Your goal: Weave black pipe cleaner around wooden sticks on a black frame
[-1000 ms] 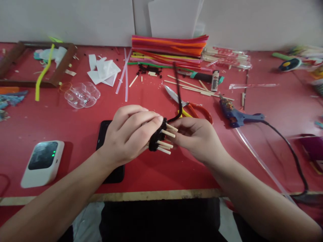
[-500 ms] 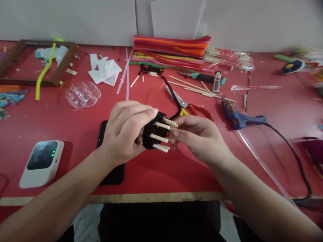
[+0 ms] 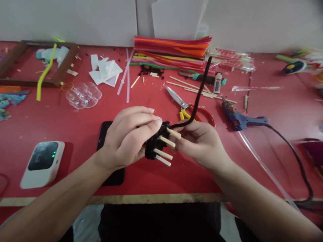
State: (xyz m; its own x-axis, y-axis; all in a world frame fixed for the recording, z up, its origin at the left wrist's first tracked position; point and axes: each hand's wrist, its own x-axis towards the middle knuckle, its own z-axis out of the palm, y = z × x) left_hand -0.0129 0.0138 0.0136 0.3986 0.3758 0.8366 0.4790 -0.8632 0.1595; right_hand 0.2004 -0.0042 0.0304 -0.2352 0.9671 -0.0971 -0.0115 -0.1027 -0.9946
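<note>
In my left hand [image 3: 130, 136] is a small black fuzzy piece [image 3: 151, 148] wound with pipe cleaner, its fingers closed around the upper side. Several short wooden sticks [image 3: 167, 141] poke out of it toward the right. From its top runs a long black pipe cleaner [image 3: 198, 97], passing over my right index finger and rising freely. My right hand [image 3: 199, 143] has its fingers curled together at the stick ends; its fingertips are partly hidden, so what they pinch does not show. Scissors [image 3: 185, 104] with red and yellow handles lie just beyond the right hand.
A black phone [image 3: 113, 176] lies under my left hand, with a white device [image 3: 41, 164] farther left. At the right sits a blue glue gun [image 3: 239, 121] with its cord. Bundled coloured pipe cleaners [image 3: 171, 48], wooden sticks [image 3: 188, 84] and paper scraps [image 3: 108, 70] line the back.
The black piece has tilted and moved slightly toward me with both hands. Its loose pipe cleaner has swung up and to the right, from over the scissors' blades to across my right hand.
</note>
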